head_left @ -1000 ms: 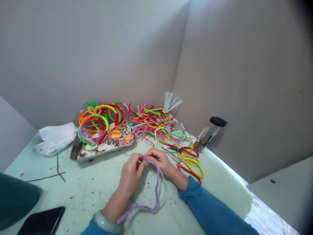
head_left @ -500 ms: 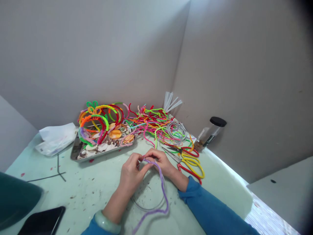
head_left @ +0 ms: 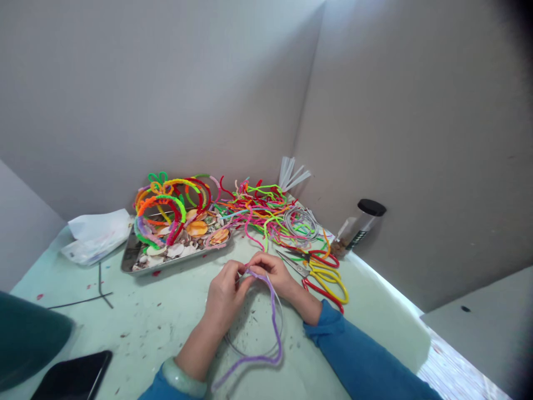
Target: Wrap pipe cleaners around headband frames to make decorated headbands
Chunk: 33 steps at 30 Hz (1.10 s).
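My left hand (head_left: 226,289) and my right hand (head_left: 272,273) meet fingertip to fingertip over the table. Both are closed in a pinch at one end of a purple pipe cleaner (head_left: 273,322), where it meets a thin grey wire hoop (head_left: 280,303). The pipe cleaner's long free end droops from the fingers, bends near the bottom and trails toward the lower left. Below the hands hangs the hoop, its left side partly behind my left wrist. Exactly how the fingertips grip the two is hidden.
Beyond the hands stand a metal tray (head_left: 175,265) of shells with colourful hoops, and a heap of pipe cleaners (head_left: 254,205). Right lie scissors (head_left: 327,272), a wire coil (head_left: 300,223) and a black-lidded jar (head_left: 360,228). Left are a phone (head_left: 73,378) and plastic bag (head_left: 97,236).
The purple pipe cleaner's free end swung to the right, then partly back left. Both hands stay pinched together in nearly the same place.
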Available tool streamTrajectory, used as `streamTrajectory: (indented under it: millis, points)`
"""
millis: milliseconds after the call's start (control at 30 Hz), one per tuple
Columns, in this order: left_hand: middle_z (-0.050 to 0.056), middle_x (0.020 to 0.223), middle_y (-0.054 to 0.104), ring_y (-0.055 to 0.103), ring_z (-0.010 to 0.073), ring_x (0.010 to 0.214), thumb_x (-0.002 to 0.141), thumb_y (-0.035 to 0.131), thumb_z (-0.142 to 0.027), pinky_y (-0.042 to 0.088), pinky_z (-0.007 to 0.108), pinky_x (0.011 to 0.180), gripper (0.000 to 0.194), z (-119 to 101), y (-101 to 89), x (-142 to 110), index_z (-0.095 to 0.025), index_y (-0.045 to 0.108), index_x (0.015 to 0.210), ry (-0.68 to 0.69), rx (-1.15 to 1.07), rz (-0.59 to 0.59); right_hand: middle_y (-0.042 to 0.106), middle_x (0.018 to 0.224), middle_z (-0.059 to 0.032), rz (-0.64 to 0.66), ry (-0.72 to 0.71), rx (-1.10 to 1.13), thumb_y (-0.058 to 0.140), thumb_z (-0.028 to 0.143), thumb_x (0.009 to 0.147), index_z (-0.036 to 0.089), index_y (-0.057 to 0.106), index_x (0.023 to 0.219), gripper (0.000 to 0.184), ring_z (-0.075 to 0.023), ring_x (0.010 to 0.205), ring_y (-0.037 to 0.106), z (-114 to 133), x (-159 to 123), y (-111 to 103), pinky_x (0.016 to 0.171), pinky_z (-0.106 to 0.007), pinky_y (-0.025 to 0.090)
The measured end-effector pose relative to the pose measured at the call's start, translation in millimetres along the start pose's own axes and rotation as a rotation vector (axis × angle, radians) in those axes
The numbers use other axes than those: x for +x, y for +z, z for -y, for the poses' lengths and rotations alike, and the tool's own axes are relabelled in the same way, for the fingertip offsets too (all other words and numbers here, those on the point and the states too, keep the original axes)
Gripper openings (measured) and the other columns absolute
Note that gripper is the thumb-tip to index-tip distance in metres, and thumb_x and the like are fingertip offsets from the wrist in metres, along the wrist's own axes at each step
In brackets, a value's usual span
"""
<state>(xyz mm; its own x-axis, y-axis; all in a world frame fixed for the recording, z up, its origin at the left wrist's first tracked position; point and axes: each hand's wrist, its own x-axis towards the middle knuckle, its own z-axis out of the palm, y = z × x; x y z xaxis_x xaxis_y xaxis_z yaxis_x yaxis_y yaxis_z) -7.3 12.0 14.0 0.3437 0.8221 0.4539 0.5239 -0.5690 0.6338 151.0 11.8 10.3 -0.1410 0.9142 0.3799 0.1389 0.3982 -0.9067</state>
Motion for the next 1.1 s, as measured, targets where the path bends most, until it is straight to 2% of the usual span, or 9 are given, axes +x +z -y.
streamTrajectory:
  millis: [133,333,633,733,867,967,1100]
  points:
    - [0.001,0.074,0.054,0.051,0.014,0.065,0.082,0.049,-0.023,0.036,0.024,0.059,0.004,2.6,1.5,-1.3,-0.02,0.047,0.079,0.036,0.015,-0.028,0.057,0.071,-0.0011,0.015,0.01,0.048,0.059,0.033,0.08,0.016,0.063,0.078,0.018,-0.0121,0.064,0.052,-1.1,-0.1,0.3,0.058,-0.023,0.042]
    - [0.002,0.077,0.054,0.052,0.0152,0.068,0.085,0.045,-0.021,0.037,0.025,0.06,0.003,4.3,1.9,-3.3,-0.02,0.047,0.082,0.083,0.064,-0.01,0.057,0.071,-0.0012,0.017,0.016,0.051,0.06,0.03,0.079,0.015,0.062,0.077,0.015,-0.0124,0.066,0.052,3.9,0.2,0.6,0.061,-0.023,0.042]
    - [0.006,0.082,0.058,0.055,0.0165,0.077,0.088,0.042,-0.021,0.041,0.026,0.069,0.014,1.2,0.1,-1.9,-0.017,0.055,0.088,0.12,0.0,0.015,0.056,0.068,-0.0001,-0.018,0.075,0.08,0.061,0.033,0.079,0.015,0.06,0.074,0.019,-0.0118,0.062,0.05,3.2,1.1,2.4,0.059,-0.023,0.042]
    - [0.006,0.08,0.062,0.057,0.0159,0.075,0.088,0.045,-0.024,0.041,0.026,0.07,0.018,3.0,0.5,-0.6,-0.016,0.061,0.088,0.085,-0.054,0.03,0.057,0.073,-0.0009,-0.05,0.087,0.096,0.062,0.036,0.078,0.016,0.06,0.08,0.019,-0.0124,0.065,0.052,3.9,0.6,2.8,0.062,-0.024,0.044]
    - [0.005,0.072,0.063,0.056,0.0153,0.067,0.088,0.046,-0.028,0.04,0.025,0.064,0.024,6.4,0.9,1.7,-0.016,0.067,0.086,-0.002,-0.096,0.064,0.059,0.081,-0.0037,-0.041,-0.032,0.056,0.061,0.04,0.08,0.017,0.063,0.086,0.024,-0.0153,0.075,0.055,3.6,0.4,0.0,0.072,-0.028,0.046]
    - [0.005,0.074,0.064,0.056,0.0158,0.069,0.088,0.043,-0.029,0.039,0.025,0.065,0.027,5.9,-0.1,3.4,-0.016,0.067,0.087,-0.05,-0.129,0.107,0.059,0.084,-0.0049,-0.014,-0.11,-0.002,0.057,0.039,0.083,0.018,0.065,0.086,0.023,-0.0165,0.079,0.055,1.9,1.0,-2.6,0.076,-0.03,0.045]
    - [0.004,0.073,0.061,0.054,0.0157,0.069,0.089,0.04,-0.03,0.037,0.025,0.064,0.031,2.0,-3.0,5.4,-0.016,0.064,0.076,-0.091,-0.195,0.146,0.057,0.084,-0.0047,-0.015,-0.131,-0.03,0.057,0.036,0.084,0.019,0.066,0.086,0.02,-0.0161,0.08,0.055,-0.2,2.2,-3.3,0.075,-0.029,0.045]
